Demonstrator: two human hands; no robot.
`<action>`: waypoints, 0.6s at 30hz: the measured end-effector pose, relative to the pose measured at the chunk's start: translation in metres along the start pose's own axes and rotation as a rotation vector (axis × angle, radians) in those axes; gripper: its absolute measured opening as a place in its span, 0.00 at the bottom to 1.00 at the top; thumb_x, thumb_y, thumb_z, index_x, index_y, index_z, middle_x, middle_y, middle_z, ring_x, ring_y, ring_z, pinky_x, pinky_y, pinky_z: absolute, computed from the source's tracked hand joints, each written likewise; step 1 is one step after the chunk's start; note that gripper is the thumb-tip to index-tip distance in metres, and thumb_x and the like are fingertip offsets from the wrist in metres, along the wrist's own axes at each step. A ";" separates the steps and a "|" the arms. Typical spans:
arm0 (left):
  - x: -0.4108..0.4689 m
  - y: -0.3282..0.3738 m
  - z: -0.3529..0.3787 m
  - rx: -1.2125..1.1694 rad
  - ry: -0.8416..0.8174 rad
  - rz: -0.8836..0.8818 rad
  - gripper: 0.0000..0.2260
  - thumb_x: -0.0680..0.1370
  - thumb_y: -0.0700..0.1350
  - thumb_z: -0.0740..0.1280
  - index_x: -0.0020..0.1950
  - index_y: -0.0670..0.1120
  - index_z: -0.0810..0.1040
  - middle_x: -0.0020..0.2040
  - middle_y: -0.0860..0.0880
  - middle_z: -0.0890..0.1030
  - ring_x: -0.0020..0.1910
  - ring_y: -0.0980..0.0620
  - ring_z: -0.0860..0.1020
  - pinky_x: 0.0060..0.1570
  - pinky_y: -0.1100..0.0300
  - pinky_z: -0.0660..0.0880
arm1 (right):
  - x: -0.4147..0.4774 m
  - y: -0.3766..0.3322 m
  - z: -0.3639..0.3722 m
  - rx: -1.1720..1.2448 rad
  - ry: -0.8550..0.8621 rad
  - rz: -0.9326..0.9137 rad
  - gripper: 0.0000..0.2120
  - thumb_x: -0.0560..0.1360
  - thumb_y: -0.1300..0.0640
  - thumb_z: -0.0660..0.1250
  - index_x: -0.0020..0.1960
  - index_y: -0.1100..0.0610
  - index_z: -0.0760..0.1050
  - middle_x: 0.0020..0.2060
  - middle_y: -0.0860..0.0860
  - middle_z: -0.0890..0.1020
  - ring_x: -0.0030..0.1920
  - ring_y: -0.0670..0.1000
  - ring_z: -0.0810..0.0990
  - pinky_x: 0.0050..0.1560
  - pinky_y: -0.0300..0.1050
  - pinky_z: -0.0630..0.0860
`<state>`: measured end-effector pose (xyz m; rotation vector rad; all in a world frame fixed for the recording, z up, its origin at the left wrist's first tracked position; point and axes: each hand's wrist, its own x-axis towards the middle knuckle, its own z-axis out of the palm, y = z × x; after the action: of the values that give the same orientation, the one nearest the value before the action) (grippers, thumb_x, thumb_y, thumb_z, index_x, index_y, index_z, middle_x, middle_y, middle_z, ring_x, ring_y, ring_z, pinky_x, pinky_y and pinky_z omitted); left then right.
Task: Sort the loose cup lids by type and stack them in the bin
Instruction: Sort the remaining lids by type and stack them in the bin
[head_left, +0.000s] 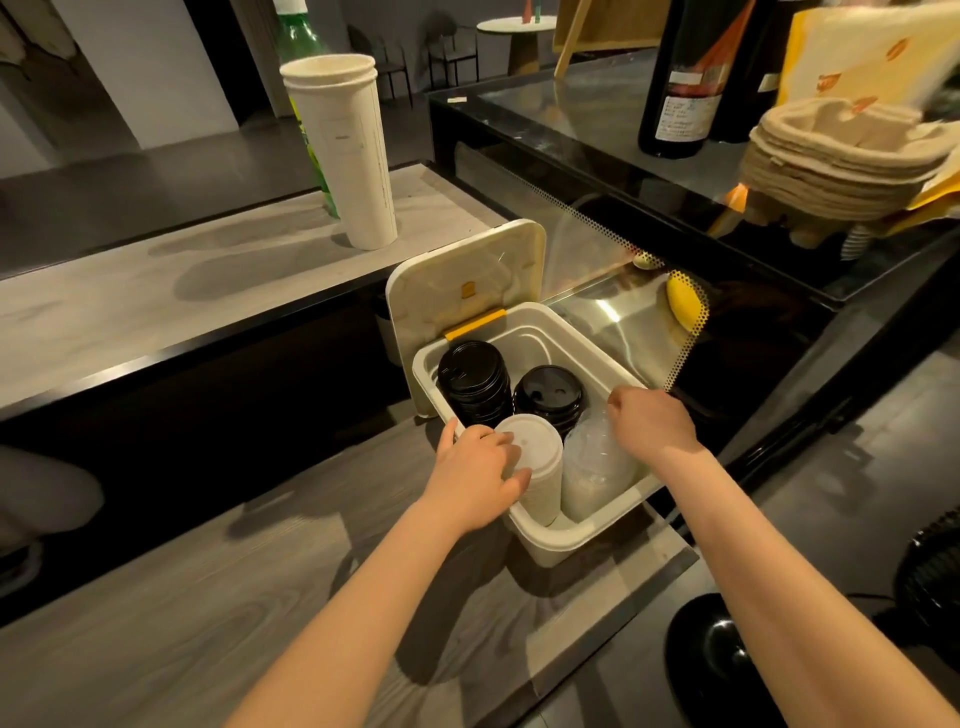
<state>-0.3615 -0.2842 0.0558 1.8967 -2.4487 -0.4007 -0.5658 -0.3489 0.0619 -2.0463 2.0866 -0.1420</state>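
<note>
Four stacks sat in bin (571, 540): black stack (472, 384) at 11 o'clock, second black stack (550, 397) at 12, white stack (535, 457) at 7, clear stack (592, 467) at 5. Your left hand (478, 473) fingers (506, 441) gripped white stack; right hand (649, 426) hovered over clear stack, grasp untellable. Sorting looked nearly finished.

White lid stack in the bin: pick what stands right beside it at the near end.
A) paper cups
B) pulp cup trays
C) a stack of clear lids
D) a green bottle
C: the stack of clear lids stands next to the white lid stack at the near end of the bin, black lid stacks behind them.
</note>
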 end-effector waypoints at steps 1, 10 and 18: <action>0.000 0.000 0.000 -0.002 0.000 0.002 0.21 0.80 0.57 0.54 0.68 0.50 0.73 0.71 0.54 0.68 0.71 0.52 0.61 0.72 0.44 0.40 | -0.002 0.000 0.003 -0.010 -0.001 0.003 0.13 0.80 0.57 0.54 0.58 0.57 0.74 0.51 0.58 0.79 0.51 0.60 0.77 0.42 0.47 0.71; -0.001 0.001 -0.004 0.022 0.000 0.004 0.23 0.80 0.57 0.54 0.69 0.47 0.71 0.72 0.52 0.67 0.73 0.51 0.58 0.72 0.44 0.42 | -0.021 -0.002 0.010 0.104 0.159 -0.081 0.15 0.80 0.54 0.56 0.63 0.58 0.72 0.58 0.55 0.78 0.58 0.57 0.76 0.49 0.48 0.73; -0.040 -0.037 -0.023 -0.074 0.290 -0.191 0.24 0.80 0.57 0.55 0.74 0.50 0.63 0.75 0.52 0.62 0.76 0.52 0.53 0.73 0.46 0.48 | -0.046 -0.063 0.002 0.188 0.134 -0.376 0.21 0.80 0.50 0.58 0.71 0.54 0.67 0.67 0.49 0.73 0.68 0.52 0.68 0.64 0.47 0.67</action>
<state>-0.3122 -0.2583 0.0759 2.0029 -2.0539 -0.1986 -0.5032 -0.3049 0.0781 -2.3387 1.6570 -0.5258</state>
